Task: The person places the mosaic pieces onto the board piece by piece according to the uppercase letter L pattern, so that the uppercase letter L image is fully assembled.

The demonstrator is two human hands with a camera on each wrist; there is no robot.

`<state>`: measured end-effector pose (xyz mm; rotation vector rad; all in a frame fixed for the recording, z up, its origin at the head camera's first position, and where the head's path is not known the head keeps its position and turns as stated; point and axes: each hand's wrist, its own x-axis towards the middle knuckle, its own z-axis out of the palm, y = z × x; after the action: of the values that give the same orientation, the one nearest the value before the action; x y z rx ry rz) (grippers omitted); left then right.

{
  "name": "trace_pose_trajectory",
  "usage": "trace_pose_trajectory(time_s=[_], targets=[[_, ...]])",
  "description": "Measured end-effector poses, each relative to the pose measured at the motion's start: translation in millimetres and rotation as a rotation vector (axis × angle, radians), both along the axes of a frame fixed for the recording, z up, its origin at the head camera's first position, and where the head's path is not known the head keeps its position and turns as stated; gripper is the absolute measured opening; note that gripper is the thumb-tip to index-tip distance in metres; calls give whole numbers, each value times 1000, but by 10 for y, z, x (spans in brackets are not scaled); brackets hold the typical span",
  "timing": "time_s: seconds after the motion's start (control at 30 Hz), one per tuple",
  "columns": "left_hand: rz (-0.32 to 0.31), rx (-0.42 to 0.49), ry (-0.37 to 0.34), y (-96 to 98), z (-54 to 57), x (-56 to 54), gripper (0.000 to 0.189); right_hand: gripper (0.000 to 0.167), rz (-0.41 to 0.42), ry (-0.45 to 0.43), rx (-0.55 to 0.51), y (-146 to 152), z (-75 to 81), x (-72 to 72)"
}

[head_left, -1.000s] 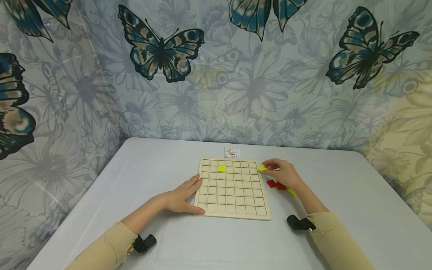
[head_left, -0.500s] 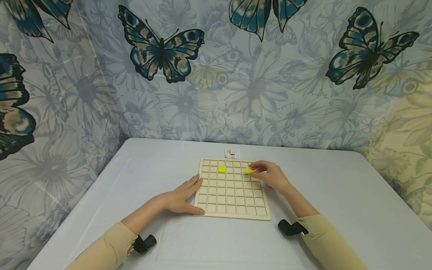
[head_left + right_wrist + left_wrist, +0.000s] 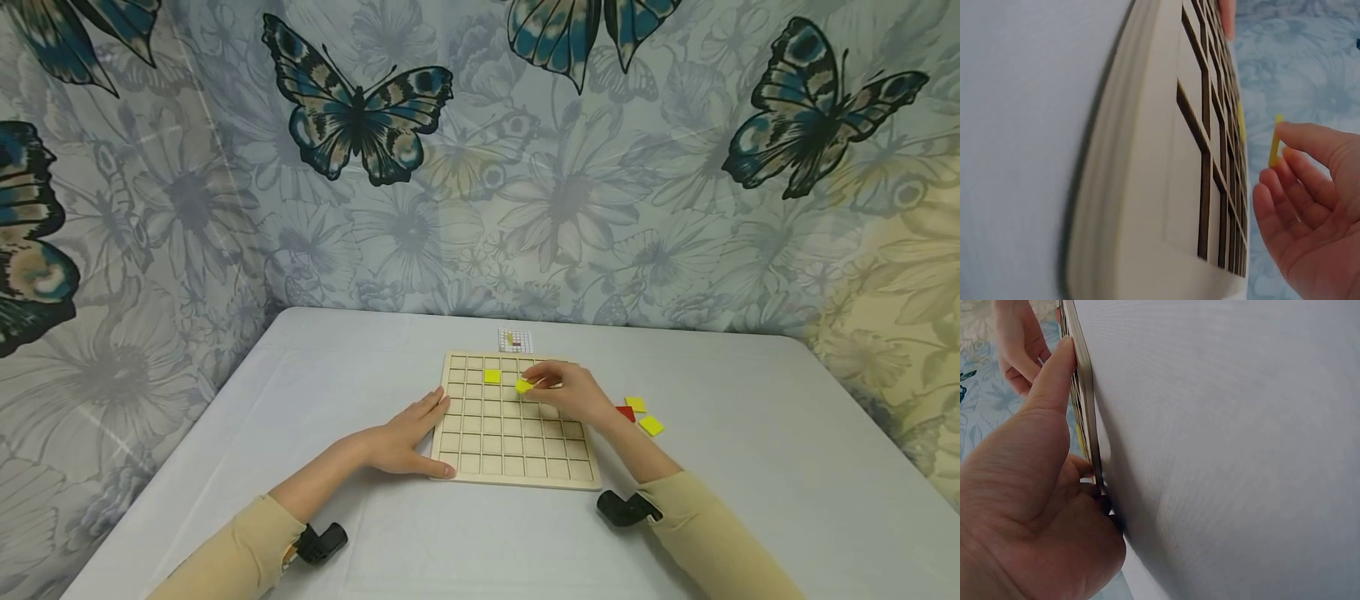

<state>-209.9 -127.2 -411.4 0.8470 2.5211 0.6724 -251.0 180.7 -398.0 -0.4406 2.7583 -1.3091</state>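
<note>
My right hand (image 3: 568, 390) pinches a yellow square tile (image 3: 523, 386) between thumb and fingertips, over the upper middle of a wooden grid board (image 3: 491, 465). In the right wrist view the held tile (image 3: 1275, 141) stands on edge, apart from the board. Another yellow tile (image 3: 492, 377) lies in a cell in the second row from the back. Along the board's left side rests my left hand (image 3: 401, 435), fingers straight and thumb on the near left corner. The left wrist view has its thumb (image 3: 1054, 378) touching the board's rim, with the fingertips partly hidden.
Right of the board lie a red tile (image 3: 626, 413), partly behind my right forearm, and loose yellow tiles (image 3: 651, 426). A small printed grid card (image 3: 515, 340) lies behind the board. The white-covered table (image 3: 465, 550) meets a butterfly-patterned wall backdrop (image 3: 570, 200).
My right hand has carried the yellow tile leftward from beyond the board's right edge to over its upper middle. Loose tiles on the right have come into view. The left hand keeps its place.
</note>
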Motion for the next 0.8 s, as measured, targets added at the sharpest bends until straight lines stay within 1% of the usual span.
trace_pose_trajectory(time_s=[0.33,0.57,0.8], targets=[[4,-8,-3,-5,8,13,110,22,40,35,28,-195,-13,-33],[6,-6,-3,0,9,10,109,13,81,17,36,-292,-28,-32],[1,-9,-2,2,15,9,109,9,131,66,57,-379,-27,-40]])
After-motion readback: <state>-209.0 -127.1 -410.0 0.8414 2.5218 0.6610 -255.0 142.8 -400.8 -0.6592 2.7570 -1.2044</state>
